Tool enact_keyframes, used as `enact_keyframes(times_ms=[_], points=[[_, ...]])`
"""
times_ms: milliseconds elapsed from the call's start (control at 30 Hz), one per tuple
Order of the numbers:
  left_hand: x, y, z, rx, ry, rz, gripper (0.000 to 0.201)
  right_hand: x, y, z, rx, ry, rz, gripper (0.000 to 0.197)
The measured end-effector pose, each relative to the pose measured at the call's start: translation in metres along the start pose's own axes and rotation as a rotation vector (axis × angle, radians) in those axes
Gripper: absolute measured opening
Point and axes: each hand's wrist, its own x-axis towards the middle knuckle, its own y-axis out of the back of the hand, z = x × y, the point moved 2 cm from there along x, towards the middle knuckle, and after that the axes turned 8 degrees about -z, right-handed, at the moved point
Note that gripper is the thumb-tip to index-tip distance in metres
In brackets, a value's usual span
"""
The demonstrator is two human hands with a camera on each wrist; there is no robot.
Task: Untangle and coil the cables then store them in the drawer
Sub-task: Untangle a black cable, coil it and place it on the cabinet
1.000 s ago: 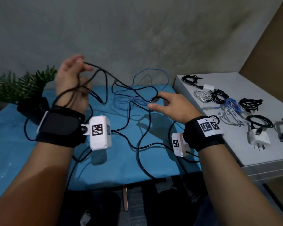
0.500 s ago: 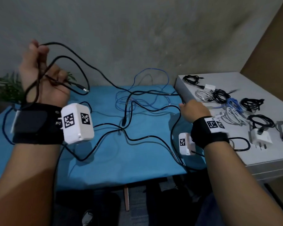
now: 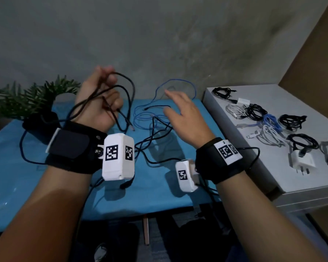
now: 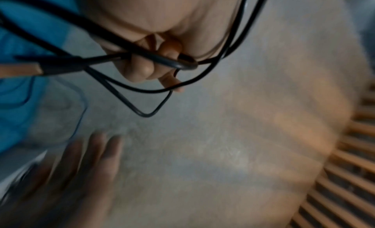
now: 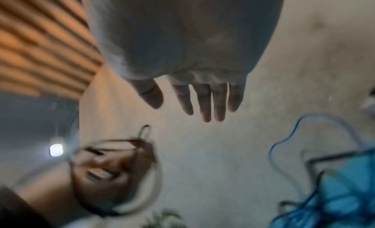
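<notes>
My left hand (image 3: 100,103) is raised above the blue table (image 3: 17,167) and grips loops of a black cable (image 3: 130,91); the left wrist view shows its curled fingers (image 4: 142,66) wrapped round the black cable (image 4: 142,56). The rest of that cable trails down across the table to the tangle near my right wrist. A thin blue cable (image 3: 151,114) lies in loose loops at the table's back. My right hand (image 3: 180,110) hovers over it, fingers (image 5: 205,101) spread and straight, holding nothing.
A potted green plant (image 3: 28,99) stands at the table's back left. A grey cabinet top (image 3: 292,99) on the right carries several coiled black, white and blue cables (image 3: 254,114) and a white charger (image 3: 301,159). No drawer is visible.
My left hand came down and moved right with the black cable loops. My right hand left the cabinet edge and swung left, open, over the blue cable.
</notes>
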Motion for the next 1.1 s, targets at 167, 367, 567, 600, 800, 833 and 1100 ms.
enact_keyframes(times_ms=[167, 367, 567, 600, 800, 833, 1100], points=[[-0.008, -0.024, -0.047, -0.145, 0.33, -0.077, 0.041, -0.008, -0.01, -0.035, 0.443, 0.018, -0.183, 0.025], [-0.016, -0.036, -0.079, 0.017, 0.582, -0.07, 0.03, 0.005, 0.007, -0.004, 0.408, -0.106, 0.031, 0.046], [-0.02, -0.048, -0.076, 0.243, 0.3, -0.083, 0.027, 0.014, 0.025, 0.052, 0.246, -0.292, 0.256, 0.044], [-0.021, -0.049, -0.07, 0.168, 0.204, -0.075, 0.03, 0.015, 0.026, 0.063, 0.182, -0.319, 0.248, 0.044], [-0.023, -0.041, -0.023, -0.218, -0.15, -0.105, 0.046, 0.004, 0.04, 0.097, -0.235, -0.481, 0.06, 0.029], [-0.022, -0.039, -0.018, -0.202, -0.168, -0.093, 0.049, 0.003, 0.042, 0.091, -0.296, -0.469, 0.078, 0.031], [-0.022, -0.049, -0.026, 0.137, -0.304, 0.111, 0.056, -0.022, 0.035, -0.039, 0.222, -0.078, -0.172, 0.061]])
